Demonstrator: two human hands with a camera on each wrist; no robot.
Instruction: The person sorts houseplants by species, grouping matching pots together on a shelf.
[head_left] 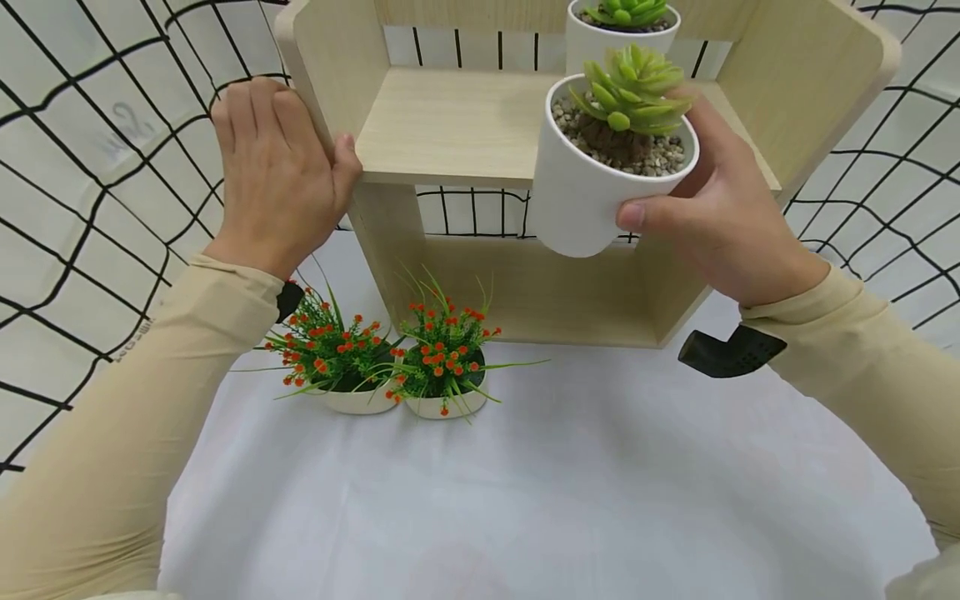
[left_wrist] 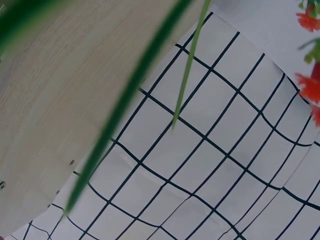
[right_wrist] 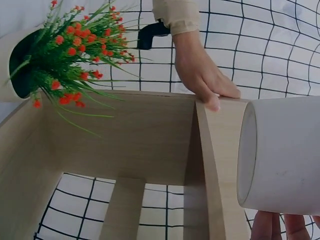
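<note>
My right hand (head_left: 731,204) grips a white pot (head_left: 581,196) with a green succulent (head_left: 633,92) and pebbles in it, thumb on the near side. The pot is tilted and held in front of the upper level of a light wooden shelf (head_left: 450,125). In the right wrist view its underside edge shows, with fingertips (right_wrist: 295,227) below it. On the shelf's left side panel rests my left hand (head_left: 277,167), its thumb on the front edge and its fingers along the outer face. Behind the held pot stands a second white succulent pot (head_left: 588,37) on the upper level.
Two pots of red-flowered plants (head_left: 360,400) (head_left: 450,406) stand on the white cloth (head_left: 480,500) at the shelf's lower left. Black wire-grid patterned walls (head_left: 97,208) flank the shelf. The lower compartment (head_left: 540,292) shows bare wood.
</note>
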